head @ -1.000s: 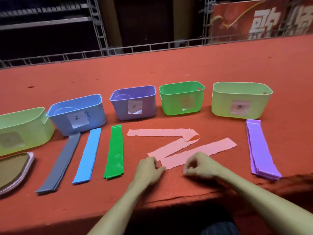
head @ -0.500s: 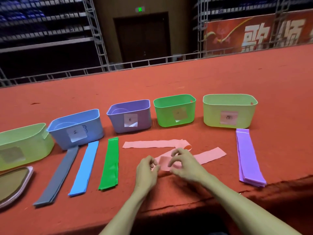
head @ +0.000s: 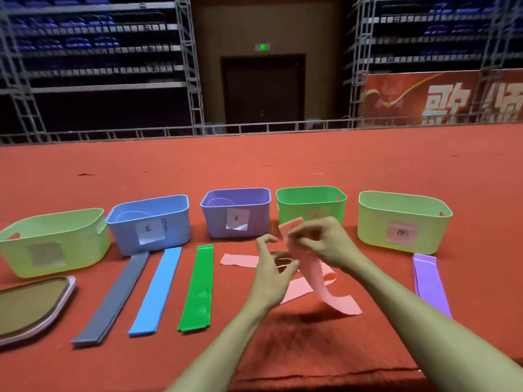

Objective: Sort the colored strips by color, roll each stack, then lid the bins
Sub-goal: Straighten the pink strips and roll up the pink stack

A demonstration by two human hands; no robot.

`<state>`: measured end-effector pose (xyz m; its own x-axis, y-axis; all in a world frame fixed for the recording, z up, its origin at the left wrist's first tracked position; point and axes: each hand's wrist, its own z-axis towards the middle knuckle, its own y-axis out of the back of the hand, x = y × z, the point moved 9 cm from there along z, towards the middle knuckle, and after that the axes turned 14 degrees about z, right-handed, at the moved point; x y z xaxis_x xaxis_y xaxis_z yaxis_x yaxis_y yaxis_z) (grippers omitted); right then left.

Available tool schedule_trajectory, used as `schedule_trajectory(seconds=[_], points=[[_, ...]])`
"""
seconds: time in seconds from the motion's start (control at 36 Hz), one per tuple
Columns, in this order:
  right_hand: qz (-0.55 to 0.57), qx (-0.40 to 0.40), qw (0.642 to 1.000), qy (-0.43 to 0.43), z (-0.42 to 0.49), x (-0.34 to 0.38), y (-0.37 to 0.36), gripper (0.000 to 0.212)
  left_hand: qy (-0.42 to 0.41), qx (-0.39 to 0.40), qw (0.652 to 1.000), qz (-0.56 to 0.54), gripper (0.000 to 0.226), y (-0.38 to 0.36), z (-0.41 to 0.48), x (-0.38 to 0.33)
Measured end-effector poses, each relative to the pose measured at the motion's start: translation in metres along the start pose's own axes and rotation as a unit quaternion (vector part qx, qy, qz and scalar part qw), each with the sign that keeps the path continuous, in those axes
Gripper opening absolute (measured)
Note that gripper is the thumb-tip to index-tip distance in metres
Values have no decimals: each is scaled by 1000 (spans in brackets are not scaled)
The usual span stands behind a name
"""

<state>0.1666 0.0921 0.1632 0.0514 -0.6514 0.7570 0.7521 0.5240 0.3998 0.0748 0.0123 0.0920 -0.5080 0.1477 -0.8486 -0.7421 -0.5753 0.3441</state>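
Pink film sits pinched between the thumb and fingertips of the right hand (head: 322, 244), which grips a pink strip (head: 338, 302) by its upper end, up off the cloth. From the fingers the strip hangs, bends and trails toward the person; I cannot tell if its lower end touches the table.

Just left of those fingers is the left hand (head: 273, 278), its fingers loosely curved and apart, holding nothing. Its thumb is very near the hanging strip, and contact cannot be told.

Beneath both hands the other pink strips (head: 237, 260) lie loose and crossed on the red cloth (head: 254, 165), one with a curled end.

Left of the fingers three flat stacks lie side by side, apart from each other: the green strips (head: 198, 287), then the blue strips (head: 157, 290), then the grey strips (head: 113, 298). Well to the right lie the purple strips (head: 430, 284).

Beyond the fingers stands a row of labelled, open-topped bins. The green bin (head: 311, 202) is right behind the right hand and the purple bin (head: 235, 219) is behind the left. The blue bin (head: 150, 222) stands further left, with one pale green bin (head: 53, 241) at the far left and another pale green bin (head: 402, 222) at the far right.

Farthest left, in front of that left bin, a lid (head: 28, 304) lies flat.
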Motion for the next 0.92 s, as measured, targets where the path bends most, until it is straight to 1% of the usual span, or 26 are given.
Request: schedule_trajectory(seconds=[0.14,0.19,0.28,0.33,0.39,0.47,0.56,0.75,0.81,0.92], points=[[58,-87,994,24,11,24,30,27,-78,-25,996,35,82,-9,-5,-14],[100,-116,988,24,13,29,42,29,-101,-18,994,44,84,-13,-7,-20],[125,-150,980,30,18,35,55,33,-104,15,992,66,67,-24,-8,-25],[120,-162,979,42,20,41,60,28,-100,38,991,78,59,-33,-9,-26],[111,-167,978,49,21,48,63,26,-95,46,991,78,60,-37,-10,-27],[89,-179,978,61,22,53,72,28,-89,63,991,76,66,-40,-15,-24],[55,-203,975,67,21,48,88,30,-86,107,987,83,69,-47,-27,-16],[56,-275,960,17,6,5,121,26,-69,178,979,65,51,-44,-50,6],[73,-292,954,-6,1,-14,125,27,-69,191,975,87,45,-43,-54,13],[82,-292,952,-43,-10,-49,113,27,-50,211,962,165,37,-43,-53,36]])
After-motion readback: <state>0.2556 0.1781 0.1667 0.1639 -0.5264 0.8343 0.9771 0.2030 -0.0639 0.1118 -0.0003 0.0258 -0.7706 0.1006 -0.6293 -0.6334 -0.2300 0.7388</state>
